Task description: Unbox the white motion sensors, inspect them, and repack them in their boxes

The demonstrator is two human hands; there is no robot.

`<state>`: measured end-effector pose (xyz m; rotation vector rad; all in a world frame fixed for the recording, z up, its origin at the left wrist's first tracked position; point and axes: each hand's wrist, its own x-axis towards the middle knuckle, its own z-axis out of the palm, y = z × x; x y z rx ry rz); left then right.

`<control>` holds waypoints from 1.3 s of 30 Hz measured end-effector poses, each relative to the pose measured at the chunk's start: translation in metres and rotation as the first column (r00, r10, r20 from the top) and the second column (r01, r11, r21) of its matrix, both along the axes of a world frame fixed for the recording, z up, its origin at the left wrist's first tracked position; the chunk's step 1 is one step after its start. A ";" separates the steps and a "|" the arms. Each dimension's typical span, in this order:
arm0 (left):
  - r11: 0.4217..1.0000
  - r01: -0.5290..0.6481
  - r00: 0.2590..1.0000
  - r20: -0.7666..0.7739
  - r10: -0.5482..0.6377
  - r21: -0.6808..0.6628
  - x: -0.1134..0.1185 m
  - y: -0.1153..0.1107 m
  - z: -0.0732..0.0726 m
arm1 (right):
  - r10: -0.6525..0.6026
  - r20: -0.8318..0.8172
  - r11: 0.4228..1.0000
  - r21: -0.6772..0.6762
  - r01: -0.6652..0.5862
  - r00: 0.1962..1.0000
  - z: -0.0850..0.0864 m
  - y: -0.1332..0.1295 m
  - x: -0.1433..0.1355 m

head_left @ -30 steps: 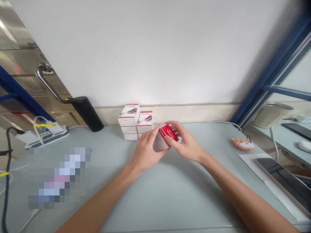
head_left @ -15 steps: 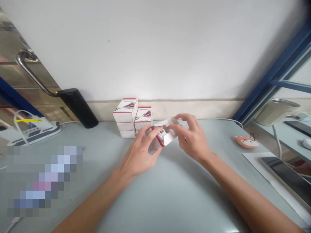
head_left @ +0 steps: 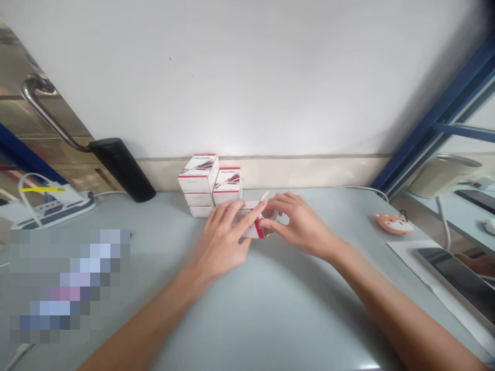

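Observation:
My left hand (head_left: 222, 239) is closed around a small white cardboard box (head_left: 251, 221) with a red edge and printed side. The box lies tilted on its side, its end turned to the right, and a thin white flap (head_left: 264, 197) sticks up from it. My right hand (head_left: 301, 221) grips that right end, thumb in front and fingers curled behind. Something white shows between the right fingers; I cannot tell whether it is a flap or the contents. Just behind stand stacked boxes of the same kind, a taller stack (head_left: 198, 180) and a lower one (head_left: 227, 185).
A black bottle (head_left: 122, 170) leans in view at the back left, beside a power strip (head_left: 58, 208). A blurred-out patch (head_left: 71, 286) covers the left front. On the right are an orange animal-faced object (head_left: 394, 224), a phone (head_left: 456, 278) and white paper (head_left: 410, 263).
The box has turned from open side up, with a white item visible inside, to its printed side up. My right hand has moved slightly left and down onto its end.

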<state>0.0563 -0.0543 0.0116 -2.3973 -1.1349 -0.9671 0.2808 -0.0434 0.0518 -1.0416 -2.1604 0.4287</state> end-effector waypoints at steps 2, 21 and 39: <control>1.000 -0.011 1.000 -0.010 0.011 0.008 0.000 0.000 0.000 | -0.006 -0.090 0.993 -0.120 -0.005 0.996 0.000 0.001 0.000; 0.997 -0.070 0.998 -0.004 0.070 -0.009 0.000 0.003 0.002 | -0.567 -0.121 0.824 -0.049 0.565 0.815 -0.041 0.049 0.047; 0.999 -0.036 0.999 0.009 0.036 -0.037 -0.005 0.006 0.002 | 0.166 -0.009 0.984 -0.067 -0.166 0.986 -0.016 0.008 0.008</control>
